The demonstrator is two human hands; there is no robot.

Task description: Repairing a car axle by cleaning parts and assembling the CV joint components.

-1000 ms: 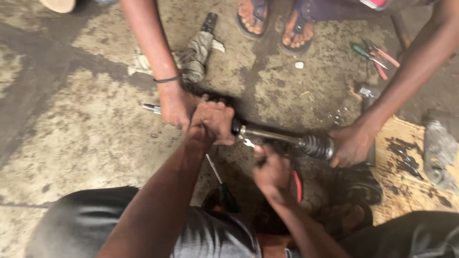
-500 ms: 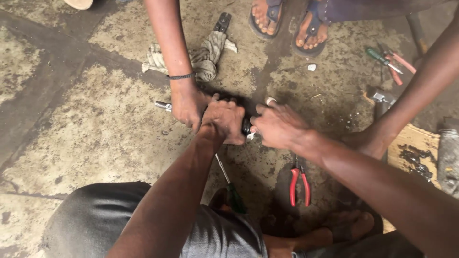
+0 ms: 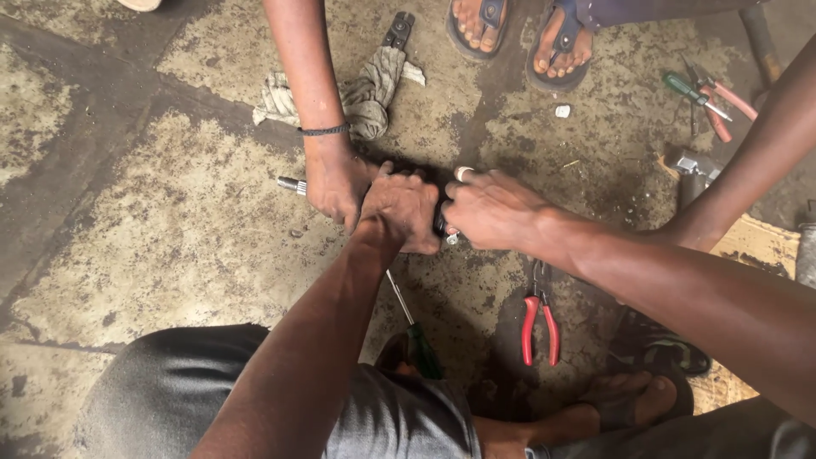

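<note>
Metal shaft (image 3: 291, 184), dark and greasy, lies on the stained concrete floor (image 3: 170, 221) at the frame's centre, almost wholly hidden under hands; only its bright threaded tip shows at the left. The left hand (image 3: 401, 208) is clenched tight around it, and the right hand (image 3: 489, 211) closes on it just beside, touching the left. A co-worker's hand (image 3: 336, 180) grips the tip end. Red-handled pliers (image 3: 540, 319) and a green-handled screwdriver (image 3: 416, 331) lie lower down.
</note>
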